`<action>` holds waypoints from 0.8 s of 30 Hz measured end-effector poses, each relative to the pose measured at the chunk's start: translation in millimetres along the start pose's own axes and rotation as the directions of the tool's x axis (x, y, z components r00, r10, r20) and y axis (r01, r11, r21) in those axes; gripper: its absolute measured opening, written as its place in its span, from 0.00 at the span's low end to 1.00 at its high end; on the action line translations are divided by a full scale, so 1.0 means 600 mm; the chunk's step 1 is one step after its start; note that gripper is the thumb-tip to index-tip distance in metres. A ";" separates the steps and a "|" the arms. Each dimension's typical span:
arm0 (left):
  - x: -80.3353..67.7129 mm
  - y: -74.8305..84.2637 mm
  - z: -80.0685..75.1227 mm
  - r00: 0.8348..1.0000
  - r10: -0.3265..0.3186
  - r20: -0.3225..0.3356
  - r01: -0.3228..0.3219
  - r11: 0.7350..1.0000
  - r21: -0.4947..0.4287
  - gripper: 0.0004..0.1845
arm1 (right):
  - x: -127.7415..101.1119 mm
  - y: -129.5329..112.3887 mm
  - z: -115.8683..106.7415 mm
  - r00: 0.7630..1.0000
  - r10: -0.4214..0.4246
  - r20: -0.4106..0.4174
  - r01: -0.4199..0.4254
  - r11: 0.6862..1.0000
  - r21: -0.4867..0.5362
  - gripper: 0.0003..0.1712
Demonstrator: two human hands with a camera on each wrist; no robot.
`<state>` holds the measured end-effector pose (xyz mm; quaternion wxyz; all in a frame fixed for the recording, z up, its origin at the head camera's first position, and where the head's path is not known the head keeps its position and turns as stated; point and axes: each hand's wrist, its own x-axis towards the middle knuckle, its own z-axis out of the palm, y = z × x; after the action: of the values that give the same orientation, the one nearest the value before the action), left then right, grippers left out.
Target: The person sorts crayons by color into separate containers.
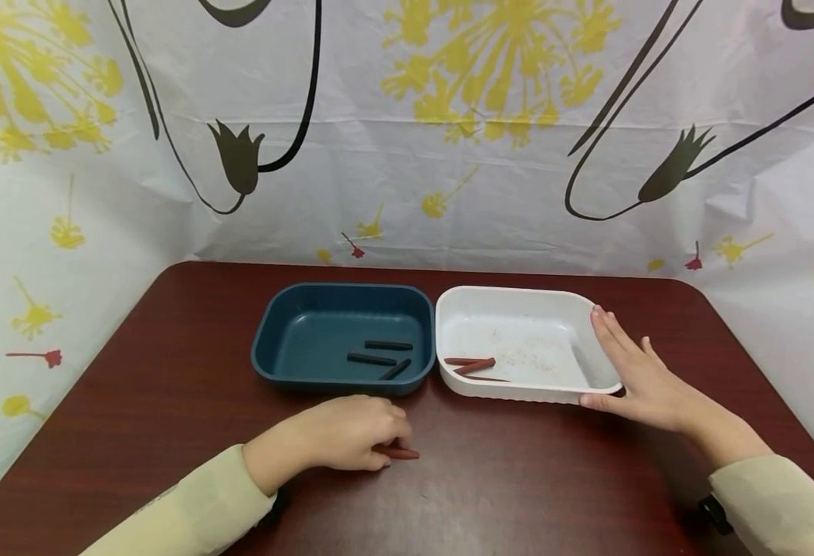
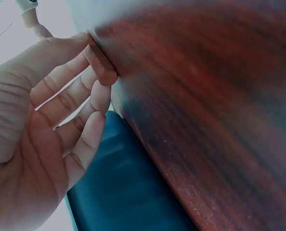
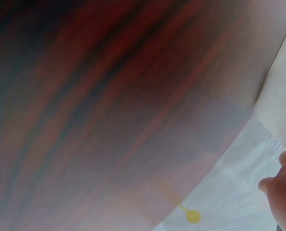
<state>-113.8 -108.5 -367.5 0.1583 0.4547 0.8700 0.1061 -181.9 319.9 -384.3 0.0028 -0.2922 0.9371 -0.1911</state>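
Nearest the front edge of the dark red-brown wooden tabletop point(image 1: 171, 401), the left hand point(image 1: 340, 434) lies knuckles up with its fingers curled, pinching a short reddish-brown stick point(image 1: 401, 453) against the wood; one end of the stick pokes out to the right of the fingertips. The left wrist view shows the same stick point(image 2: 100, 61) clamped between thumb and index finger, touching the table surface. Further right, the right hand point(image 1: 639, 374) rests with straight, relaxed fingers laid flat along the right rim of a white rectangular plastic tray point(image 1: 518, 301), thumb against its front right corner. In the front left corner of that tray lie two more reddish-brown sticks point(image 1: 473, 364). Just beside it on the left, wall almost touching wall, sits a dark blue rectangular plastic tray point(image 1: 275, 332) holding three black sticks point(image 1: 381, 358) near its front right corner. Beyond the far edge hangs a white sheet printed with yellow flowers point(image 1: 490, 69).
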 end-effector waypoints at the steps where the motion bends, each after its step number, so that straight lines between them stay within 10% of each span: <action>1: 0.000 0.000 0.000 1.000 -0.004 -0.001 0.004 1.000 -0.005 0.07 | 0.000 0.000 0.000 1.000 0.001 0.002 -0.001 1.000 0.000 0.68; 24: -0.003 -0.003 -0.007 0.999 0.002 -0.037 -0.005 0.997 -0.083 0.06 | 0.001 0.003 0.000 1.000 -0.025 -0.002 0.025 0.999 -0.035 0.68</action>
<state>-115.7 -111.1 -363.8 0.1609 0.4473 0.8668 0.1505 -183.3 321.0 -384.7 -0.0060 -0.3037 0.9366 -0.1749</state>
